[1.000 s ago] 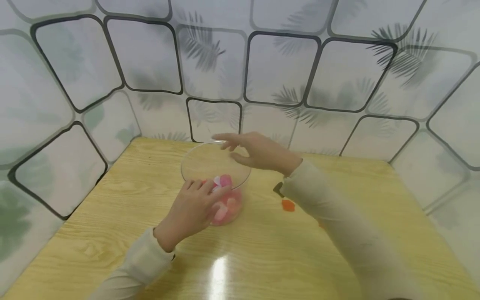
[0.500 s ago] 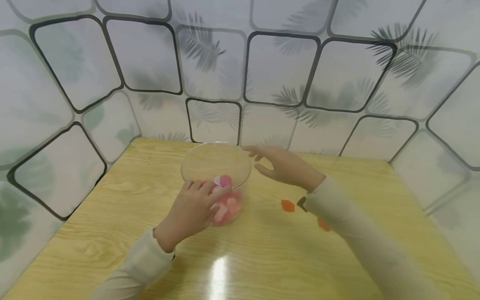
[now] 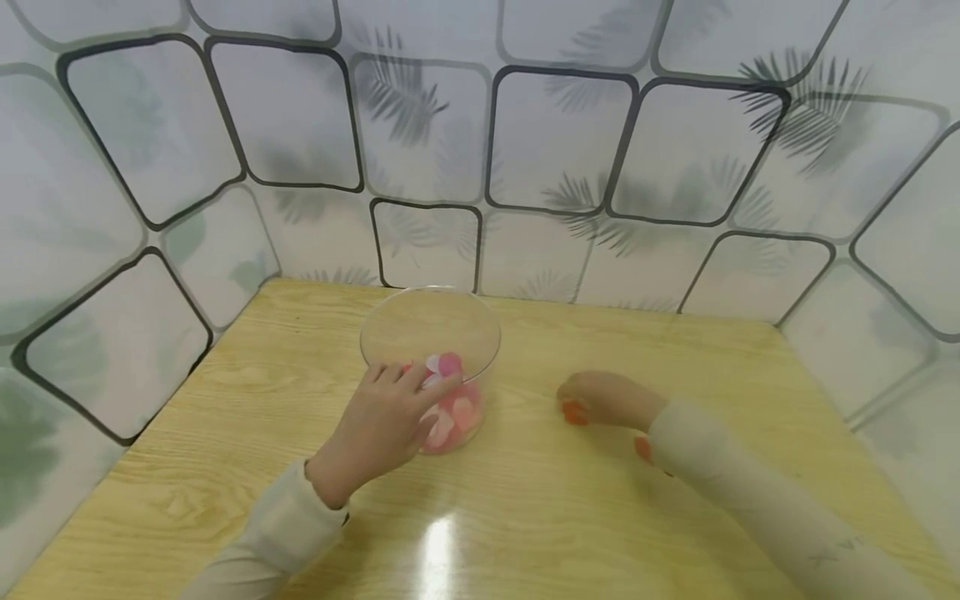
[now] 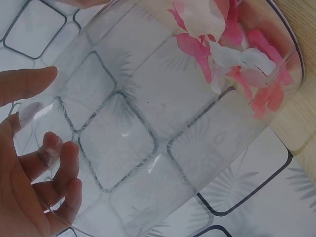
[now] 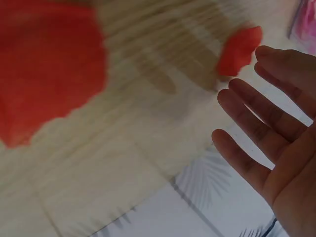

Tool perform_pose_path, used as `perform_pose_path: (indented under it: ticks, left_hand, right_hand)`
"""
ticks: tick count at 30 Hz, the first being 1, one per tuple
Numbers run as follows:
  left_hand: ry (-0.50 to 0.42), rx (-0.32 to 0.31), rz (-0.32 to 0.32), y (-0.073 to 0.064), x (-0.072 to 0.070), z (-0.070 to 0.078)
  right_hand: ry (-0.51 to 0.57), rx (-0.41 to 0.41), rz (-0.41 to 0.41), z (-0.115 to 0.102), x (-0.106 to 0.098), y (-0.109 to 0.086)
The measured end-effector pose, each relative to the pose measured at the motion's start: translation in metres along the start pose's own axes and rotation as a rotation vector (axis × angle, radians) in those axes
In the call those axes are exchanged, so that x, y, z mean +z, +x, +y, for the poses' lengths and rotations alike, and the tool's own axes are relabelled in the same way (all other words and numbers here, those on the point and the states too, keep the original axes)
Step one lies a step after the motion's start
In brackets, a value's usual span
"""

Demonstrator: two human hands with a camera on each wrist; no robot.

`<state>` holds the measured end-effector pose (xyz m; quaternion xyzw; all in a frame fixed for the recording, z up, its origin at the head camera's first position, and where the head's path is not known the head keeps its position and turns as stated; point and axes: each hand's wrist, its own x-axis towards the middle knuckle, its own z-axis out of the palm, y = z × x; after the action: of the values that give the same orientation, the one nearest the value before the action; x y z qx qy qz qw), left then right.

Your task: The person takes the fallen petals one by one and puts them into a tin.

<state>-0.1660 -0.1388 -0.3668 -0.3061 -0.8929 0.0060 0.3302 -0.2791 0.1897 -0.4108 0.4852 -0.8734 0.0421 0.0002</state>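
Observation:
A clear, wide-mouthed vase [image 3: 433, 321] stands on the table with pink and white artificial petals [image 3: 463, 410] at its bottom. My left hand [image 3: 386, 408] holds its near rim. In the left wrist view the thumb and curled fingers [image 4: 69, 165] lie at the rim, the petals [image 4: 242, 59] at the far end. My right hand [image 3: 611, 397] is low over the table, right of the vase, fingertips beside an orange-red petal [image 3: 574, 413]. The right wrist view shows those fingers spread, the petal [image 5: 240, 51] at their tips. Another orange-red petal [image 3: 642, 448] lies near the right sleeve.
The wood-grain table [image 3: 247, 433] has a bright light reflection near its front. A pale wall covering [image 3: 562, 142] with dark outlines and leaf prints surrounds its back and sides.
My right hand has moved from above the vase's rim, right and down to the petal on the table. The left hand stays at the vase's rim.

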Motion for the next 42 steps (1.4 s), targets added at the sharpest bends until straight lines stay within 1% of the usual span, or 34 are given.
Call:
perform_pose_path:
  ticks: [3,9,14,16,20,22,24,27,29,31,35,37,40,41,42]
  left_hand:
    - [0.003,0.002,0.001,0.000,0.000,0.000]
    - [0.008,0.001,0.001,0.000,0.000,0.001]
    - [0.004,0.000,0.008,0.000,0.000,0.001]
    - [0.007,0.001,0.012,0.000,-0.001,0.001]
    - [0.010,0.002,0.015,0.000,-0.001,0.001]
    - [0.010,0.001,0.015,0.000,-0.001,0.001]
    - [0.009,0.002,0.014,0.000,0.000,0.001]
    - [0.011,0.004,0.012,0.000,-0.001,0.001]
    - [0.010,0.003,0.008,0.000,-0.001,0.001]
    - [0.011,0.002,0.004,-0.001,-0.001,0.001]
    - [0.008,0.002,0.003,-0.001,-0.001,0.000]
    - [0.009,0.004,0.005,-0.001,0.000,0.000]
    - [0.010,0.008,0.012,-0.001,0.000,0.000]
    - [0.011,0.009,0.013,-0.001,0.000,0.001]
    - [0.011,0.010,0.014,-0.001,0.000,0.001]
  right_hand:
    - [-0.018,-0.043,0.031,0.007,0.009,-0.003]
    - [0.003,-0.016,0.043,0.011,0.013,-0.004]
    - [-0.021,0.003,0.047,0.012,0.013,-0.002]
    - [-0.010,0.019,0.033,0.011,0.012,-0.001]
    - [0.037,0.079,-0.020,0.010,0.009,0.002]
    - [0.038,0.091,-0.039,0.011,0.008,0.003]
    - [0.038,0.079,-0.027,0.013,0.006,0.003]
    - [0.037,0.050,0.034,0.014,-0.006,0.008]
    - [0.035,0.037,0.103,0.011,-0.021,0.015]
    - [0.027,0.032,0.179,0.005,-0.042,0.025]
    - [0.052,0.019,0.366,-0.014,-0.089,0.049]
    - [0.076,-0.002,0.462,-0.027,-0.107,0.062]
    - [0.097,-0.036,0.578,-0.047,-0.122,0.082]
    - [0.104,-0.048,0.600,-0.055,-0.124,0.088]
    - [0.117,-0.059,0.603,-0.062,-0.124,0.094]
